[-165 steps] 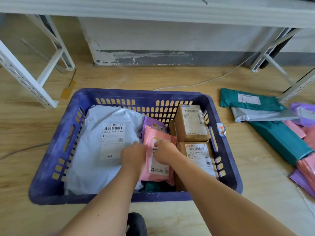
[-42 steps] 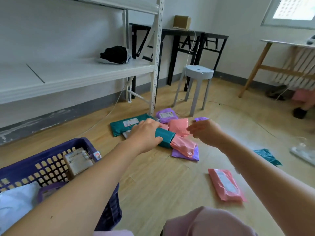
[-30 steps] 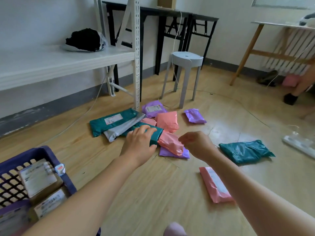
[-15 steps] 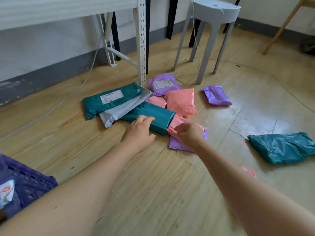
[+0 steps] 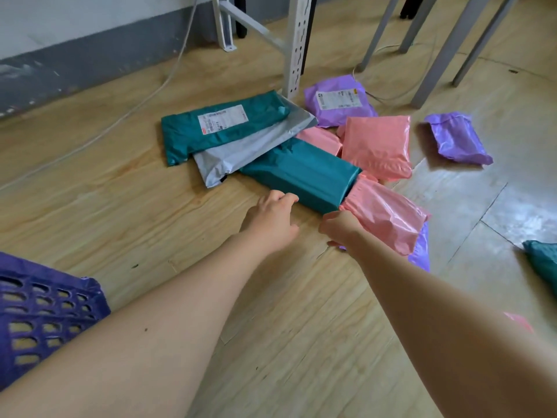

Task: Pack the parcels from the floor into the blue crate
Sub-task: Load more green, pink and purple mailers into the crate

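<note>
Parcels (image 5: 376, 146) mostly not yet packed: ten or so soft mailers in teal, grey, pink and purple, glossy and crinkled, two showing white labels, heaped on the floor at the foot of the white shelf post (image 5: 297, 40) and scattered to its right. Blue crate (image 5: 45, 312) well to the near left of the post, only a corner in view, contents hidden. Left grip (image 5: 271, 218) bent, fingertips against the near side of the boxy teal parcel (image 5: 301, 173) in front of the post; firm hold not clear. Right grip (image 5: 340, 227) pinching the near end of a puffy pink parcel (image 5: 388, 215), nearer than the post and right of it. By the look of it, plenty left to carry over.
</note>
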